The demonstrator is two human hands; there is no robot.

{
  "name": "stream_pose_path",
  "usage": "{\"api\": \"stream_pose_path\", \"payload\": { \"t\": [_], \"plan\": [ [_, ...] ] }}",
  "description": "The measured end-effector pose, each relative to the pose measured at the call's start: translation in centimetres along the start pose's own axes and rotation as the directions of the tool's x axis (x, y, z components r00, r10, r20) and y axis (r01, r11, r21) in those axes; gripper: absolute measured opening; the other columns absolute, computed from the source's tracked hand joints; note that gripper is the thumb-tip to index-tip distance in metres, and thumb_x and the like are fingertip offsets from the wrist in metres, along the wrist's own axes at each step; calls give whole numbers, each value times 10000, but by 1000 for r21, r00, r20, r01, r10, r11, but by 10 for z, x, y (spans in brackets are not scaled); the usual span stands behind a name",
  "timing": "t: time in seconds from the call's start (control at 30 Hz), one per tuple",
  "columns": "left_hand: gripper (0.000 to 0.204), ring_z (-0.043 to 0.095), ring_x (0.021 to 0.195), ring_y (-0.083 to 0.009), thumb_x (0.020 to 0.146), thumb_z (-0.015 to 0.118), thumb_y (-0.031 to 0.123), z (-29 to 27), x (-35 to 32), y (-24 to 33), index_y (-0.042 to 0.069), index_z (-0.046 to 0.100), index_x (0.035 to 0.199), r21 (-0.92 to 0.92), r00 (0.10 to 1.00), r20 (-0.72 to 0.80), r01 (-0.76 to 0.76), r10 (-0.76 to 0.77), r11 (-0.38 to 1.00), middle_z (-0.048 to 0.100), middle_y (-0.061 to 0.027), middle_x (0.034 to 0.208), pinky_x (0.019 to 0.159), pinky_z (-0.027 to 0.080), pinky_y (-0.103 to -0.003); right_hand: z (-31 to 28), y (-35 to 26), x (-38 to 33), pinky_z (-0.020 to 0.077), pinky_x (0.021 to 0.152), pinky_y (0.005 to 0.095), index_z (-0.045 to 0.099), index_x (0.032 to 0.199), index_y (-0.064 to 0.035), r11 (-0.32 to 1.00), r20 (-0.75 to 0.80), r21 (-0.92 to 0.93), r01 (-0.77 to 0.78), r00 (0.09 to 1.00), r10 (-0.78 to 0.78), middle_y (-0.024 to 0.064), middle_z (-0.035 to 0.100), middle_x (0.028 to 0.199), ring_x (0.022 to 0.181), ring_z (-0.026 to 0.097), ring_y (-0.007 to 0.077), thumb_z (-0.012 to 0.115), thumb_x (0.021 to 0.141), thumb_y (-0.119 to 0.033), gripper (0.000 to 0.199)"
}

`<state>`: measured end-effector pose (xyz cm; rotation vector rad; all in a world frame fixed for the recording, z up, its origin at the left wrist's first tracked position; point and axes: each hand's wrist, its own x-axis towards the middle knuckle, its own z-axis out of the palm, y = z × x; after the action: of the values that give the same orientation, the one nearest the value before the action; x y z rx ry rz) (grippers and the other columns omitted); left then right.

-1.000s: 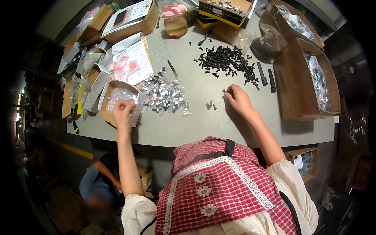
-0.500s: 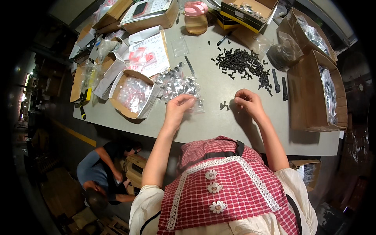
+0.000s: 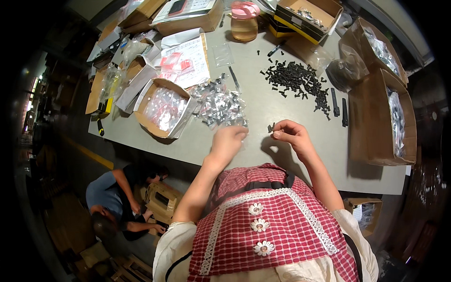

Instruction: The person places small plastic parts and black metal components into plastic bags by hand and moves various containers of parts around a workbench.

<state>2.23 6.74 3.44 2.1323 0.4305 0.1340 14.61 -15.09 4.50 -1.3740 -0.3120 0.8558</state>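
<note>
At table's near edge | right hand (image 3: 290, 137) grip pinches small black screws (image 3: 271, 127) | left hand (image 3: 229, 141) grip holds clear bag (image 3: 240, 123)

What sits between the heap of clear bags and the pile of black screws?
In the head view, a slim dark tool lies on the grey table between the clear bags and black screws; otherwise bare tabletop.

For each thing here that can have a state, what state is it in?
Left hand: fingers curled, at the edge of the heap of small clear bags.
Right hand: pinching small black parts.
Pile of black screws: loose, spread out.
Cardboard box of clear packets: open.
Pink-lidded jar: closed.
</note>
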Motion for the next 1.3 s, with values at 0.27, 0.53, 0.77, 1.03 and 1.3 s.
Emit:
{"api": "stream_pose_path", "payload": {
  "t": [0.27, 0.53, 0.77, 1.03, 1.3],
  "plan": [
    [188, 694, 686, -334, 897, 701, 220, -8, -28, 3, 33, 699, 887, 168, 991, -110, -58, 77, 984, 704, -160, 754, 649, 534, -407, 4, 9, -5, 465, 786, 222, 689, 985, -32, 997, 22, -42, -63, 998, 64, -7, 671, 890, 835, 604, 77, 739, 872, -60, 126],
    [186, 691, 707, -236, 892, 730, 204, -11, -35, -9, 21, 709, 922, -156, 976, -214, 14, -48, 988, 709, -131, 789, 646, 525, -375, 17, 7, 7, 440, 772, 217, 677, 964, -49, 992, 53, -124, -24, 998, 31, -19, 656, 861, 807, 580, 67, 731, 879, -85, 106],
    [215, 634, 658, -255, 844, 781, 201, -6, -40, -14, 17, 672, 814, -4, 922, -347, -182, 169, 983, 647, -123, 725, 616, 498, -362, 25, 0, 10, 461, 820, 263, 660, 971, -31, 986, 90, -165, -23, 995, 39, 15, 663, 873, 847, 620, 112, 715, 899, -112, 122],
    [255, 629, 690, -252, 783, 833, 207, 0, -30, -12, 43, 650, 851, 50, 886, -378, -270, 269, 962, 629, -87, 751, 633, 505, -358, 27, -2, 9, 473, 764, 257, 667, 994, -29, 991, 71, -134, -12, 997, 22, 26, 669, 873, 816, 621, 111, 707, 900, -92, 120],
    [241, 624, 892, -275, 770, 782, 103, 9, -27, 3, 70, 694, 992, 127, 883, -267, -365, 386, 922, 628, -75, 936, 765, 515, -377, 44, -33, 0, 411, 600, 199, 686, 1022, -37, 992, 161, -119, -40, 985, 59, -32, 648, 853, 713, 549, 36, 713, 909, -109, 137]
  ]
}}
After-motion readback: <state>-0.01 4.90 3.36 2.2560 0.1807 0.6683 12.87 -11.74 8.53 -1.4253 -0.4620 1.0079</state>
